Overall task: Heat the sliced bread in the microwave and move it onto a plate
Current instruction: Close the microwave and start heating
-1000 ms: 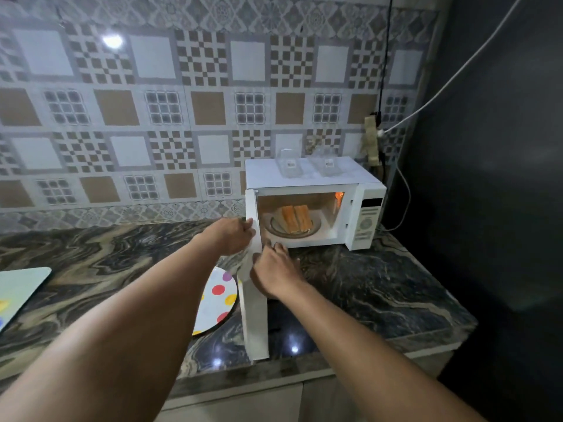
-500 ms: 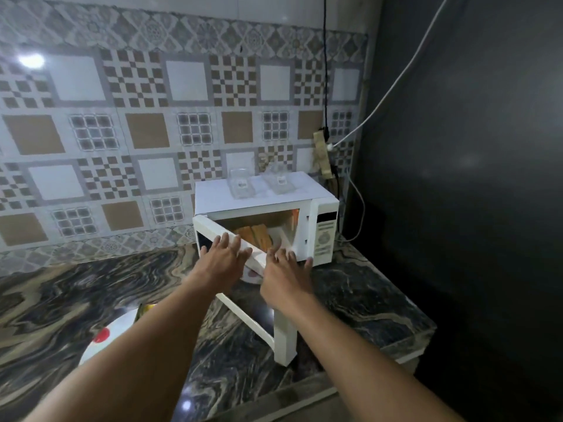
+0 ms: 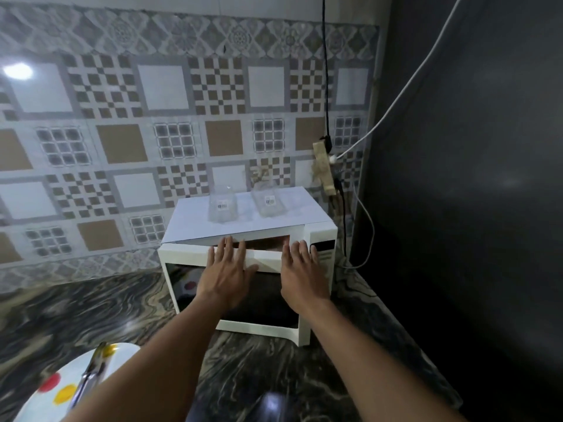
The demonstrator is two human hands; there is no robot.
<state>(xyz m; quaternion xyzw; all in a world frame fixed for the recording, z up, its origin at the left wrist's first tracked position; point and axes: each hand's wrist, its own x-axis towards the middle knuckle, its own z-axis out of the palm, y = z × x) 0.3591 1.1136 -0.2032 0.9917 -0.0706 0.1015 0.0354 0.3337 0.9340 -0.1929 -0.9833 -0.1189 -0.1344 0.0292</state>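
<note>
A white microwave (image 3: 320,239) stands on the marble counter against the tiled wall. Its door (image 3: 182,263) is swung almost to the front, leaving a narrow gap at the top right. My left hand (image 3: 227,269) and my right hand (image 3: 301,272) both press flat on the door with straight fingers. The bread inside is hidden behind the door and my hands. A white plate (image 3: 58,388) with coloured dots sits at the lower left, with metal tongs (image 3: 91,370) lying on it.
Two clear plastic containers (image 3: 224,207) stand on a white sheet on top of the microwave. A power strip (image 3: 324,166) with cables hangs on the wall right of it. A dark wall (image 3: 472,178) closes off the right side. The marble counter (image 3: 259,376) spreads in front.
The door has swung from wide open to nearly closed, pushed by both hands. The bread slices, visible before, are now covered. My view has moved closer and left.
</note>
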